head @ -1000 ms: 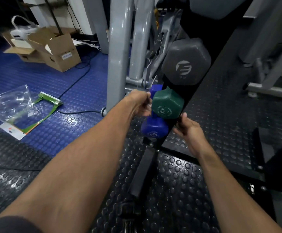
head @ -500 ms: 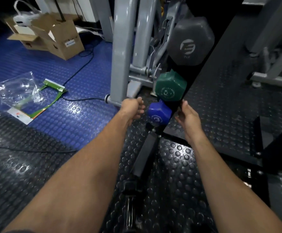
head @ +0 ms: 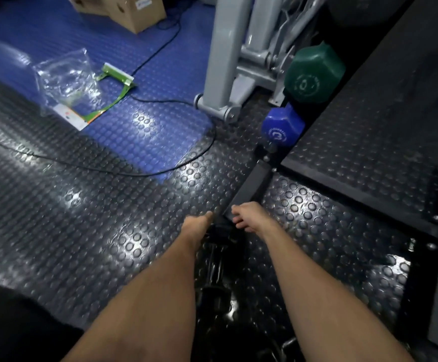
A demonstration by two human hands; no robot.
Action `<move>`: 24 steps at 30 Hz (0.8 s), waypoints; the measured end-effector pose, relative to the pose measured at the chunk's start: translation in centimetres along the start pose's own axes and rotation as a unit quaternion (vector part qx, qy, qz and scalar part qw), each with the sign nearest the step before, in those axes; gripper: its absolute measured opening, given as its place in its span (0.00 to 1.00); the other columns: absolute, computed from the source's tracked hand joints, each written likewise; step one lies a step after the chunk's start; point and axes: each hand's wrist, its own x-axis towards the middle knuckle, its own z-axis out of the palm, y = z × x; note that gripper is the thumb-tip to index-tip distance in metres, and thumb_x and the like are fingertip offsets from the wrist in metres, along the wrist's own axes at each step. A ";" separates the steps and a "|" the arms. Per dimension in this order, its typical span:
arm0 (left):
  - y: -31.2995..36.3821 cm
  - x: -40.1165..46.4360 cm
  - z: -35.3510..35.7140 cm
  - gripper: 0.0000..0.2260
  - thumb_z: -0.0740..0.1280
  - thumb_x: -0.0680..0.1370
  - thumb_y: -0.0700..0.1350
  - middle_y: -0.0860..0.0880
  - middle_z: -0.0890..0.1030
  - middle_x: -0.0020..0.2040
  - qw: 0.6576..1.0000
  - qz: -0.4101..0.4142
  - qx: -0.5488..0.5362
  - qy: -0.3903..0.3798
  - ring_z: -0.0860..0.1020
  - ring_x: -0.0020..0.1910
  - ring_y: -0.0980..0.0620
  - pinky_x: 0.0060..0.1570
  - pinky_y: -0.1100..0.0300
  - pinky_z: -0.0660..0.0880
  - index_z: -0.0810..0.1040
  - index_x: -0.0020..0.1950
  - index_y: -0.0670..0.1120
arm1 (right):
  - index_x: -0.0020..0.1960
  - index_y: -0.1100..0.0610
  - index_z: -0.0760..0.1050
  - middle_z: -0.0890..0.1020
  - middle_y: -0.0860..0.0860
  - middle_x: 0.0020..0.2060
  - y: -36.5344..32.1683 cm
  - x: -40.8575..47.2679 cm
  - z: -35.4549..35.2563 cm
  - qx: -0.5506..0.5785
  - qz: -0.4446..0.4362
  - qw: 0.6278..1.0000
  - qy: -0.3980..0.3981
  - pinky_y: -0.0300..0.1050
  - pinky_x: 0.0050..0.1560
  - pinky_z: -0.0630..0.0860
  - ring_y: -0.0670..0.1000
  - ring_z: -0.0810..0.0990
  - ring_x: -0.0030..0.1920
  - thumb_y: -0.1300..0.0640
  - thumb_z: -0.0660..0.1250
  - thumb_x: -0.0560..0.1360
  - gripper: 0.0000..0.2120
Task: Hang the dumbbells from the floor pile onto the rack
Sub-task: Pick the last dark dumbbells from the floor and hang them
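The dumbbells hang one above the other on the dark rack (head: 261, 184): the blue dumbbell (head: 282, 129) lowest, its hexagonal end marked with a 3, the green dumbbell (head: 314, 73) just above it, and the rounded edge of a grey dumbbell (head: 364, 11) at the very top of the view. The rack's flat black foot runs down across the studded floor toward the person.

Both hands are low over that foot, well apart from the hung weights. The left hand (head: 199, 226) is blurred; its fingers look drawn together and point down toward dark metal shapes between the forearms, but I cannot tell whether they touch or hold anything. The right hand (head: 246, 218) has its fingers loosely spread and slightly bent, tips close to the end of the foot, gripping nothing that I can see.

Left of the rack stands the grey leg of a gym machine (head: 223, 61). A black cable (head: 134, 173) snakes over the blue mat (head: 147, 131), near a clear plastic bag (head: 63, 77) and a green-edged card (head: 113, 95). A cardboard box (head: 134, 11) sits farther back.
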 end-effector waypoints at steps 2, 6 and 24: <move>-0.3 -1.4 -0.2 0.26 0.72 0.74 0.58 0.40 0.83 0.53 1.000 0.003 -0.009 0.003 0.82 0.48 0.42 0.47 0.55 0.77 0.77 0.60 0.37 | 0.47 0.59 0.81 0.84 0.54 0.43 0.8 0.1 0.9 -0.030 -0.028 0.999 0.008 0.44 0.40 0.70 0.52 0.78 0.41 0.49 0.65 0.79 0.14; -1.6 -3.2 -0.3 0.24 0.69 0.78 0.58 0.41 0.80 0.52 1.000 -0.004 0.003 0.020 0.80 0.50 0.41 0.52 0.51 0.76 0.74 0.60 0.38 | 0.49 0.54 0.85 0.84 0.46 0.42 1.9 -0.9 1.6 -0.105 -0.119 0.987 0.032 0.44 0.50 0.77 0.47 0.81 0.44 0.50 0.69 0.78 0.09; -8.0 -4.8 2.6 0.21 0.78 0.71 0.52 0.46 0.85 0.53 0.976 0.055 0.210 -0.009 0.83 0.52 0.46 0.56 0.54 0.79 0.82 0.60 0.45 | 0.71 0.50 0.75 0.83 0.52 0.62 6.7 -2.0 2.8 -0.181 -0.188 0.965 0.031 0.45 0.64 0.74 0.53 0.80 0.63 0.54 0.79 0.71 0.30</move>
